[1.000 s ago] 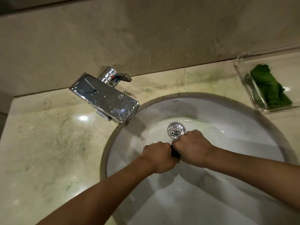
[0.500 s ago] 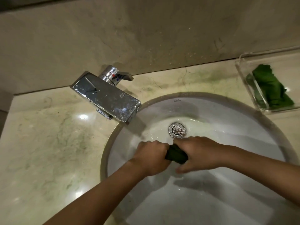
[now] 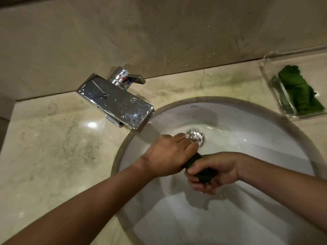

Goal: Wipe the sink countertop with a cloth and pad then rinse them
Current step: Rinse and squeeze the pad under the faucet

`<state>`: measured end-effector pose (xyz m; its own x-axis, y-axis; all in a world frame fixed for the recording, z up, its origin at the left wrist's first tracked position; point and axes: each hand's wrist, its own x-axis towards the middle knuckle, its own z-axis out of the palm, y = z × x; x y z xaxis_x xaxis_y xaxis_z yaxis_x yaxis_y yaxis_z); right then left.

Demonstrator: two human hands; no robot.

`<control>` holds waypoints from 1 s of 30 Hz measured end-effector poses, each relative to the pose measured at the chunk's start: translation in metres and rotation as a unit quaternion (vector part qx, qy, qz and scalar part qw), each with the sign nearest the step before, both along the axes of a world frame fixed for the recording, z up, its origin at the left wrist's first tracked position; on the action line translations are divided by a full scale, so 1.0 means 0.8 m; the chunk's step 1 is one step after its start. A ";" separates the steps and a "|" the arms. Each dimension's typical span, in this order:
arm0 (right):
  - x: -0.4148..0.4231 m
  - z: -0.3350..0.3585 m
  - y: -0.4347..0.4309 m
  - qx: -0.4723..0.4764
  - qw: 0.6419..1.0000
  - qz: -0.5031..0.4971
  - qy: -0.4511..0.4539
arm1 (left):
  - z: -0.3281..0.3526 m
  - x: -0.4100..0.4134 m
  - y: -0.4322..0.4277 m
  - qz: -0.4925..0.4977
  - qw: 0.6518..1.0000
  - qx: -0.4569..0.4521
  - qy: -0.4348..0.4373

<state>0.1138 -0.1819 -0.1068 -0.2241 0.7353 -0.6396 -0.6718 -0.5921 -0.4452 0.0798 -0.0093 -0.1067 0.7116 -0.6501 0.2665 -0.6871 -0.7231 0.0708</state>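
So the dark green pad [image 3: 203, 171] is down in the white sink [image 3: 247, 121], on the near side of the drain [image 3: 195, 137], between both hands. The right grip [image 3: 217, 171] is curled tight around it, so most of the pad is buried in fingers. The left grip [image 3: 168, 154] lies over the pad's left end with fingers stretched toward the drain. Can't tell if it's actually pinching or just pressing, since the underside is hidden. The chrome faucet [image 3: 115, 103] sits far left on the marble table [image 3: 53, 147]. The green cloth [image 3: 299, 92] lies in a clear tray [image 3: 269, 76] far right, partly cut off by the frame edge.
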 end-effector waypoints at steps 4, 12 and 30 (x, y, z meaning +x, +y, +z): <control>-0.001 0.007 0.018 -0.132 0.967 -0.012 -0.217 | 0.017 0.007 -0.010 0.049 0.982 0.148 0.108; 0.000 -0.003 0.019 -0.101 0.559 0.251 -0.784 | -0.015 -0.004 -0.042 0.262 0.837 0.021 0.480; 0.033 -0.024 0.012 0.004 0.352 0.165 -0.921 | -0.002 0.000 -0.044 0.341 0.641 -0.269 0.633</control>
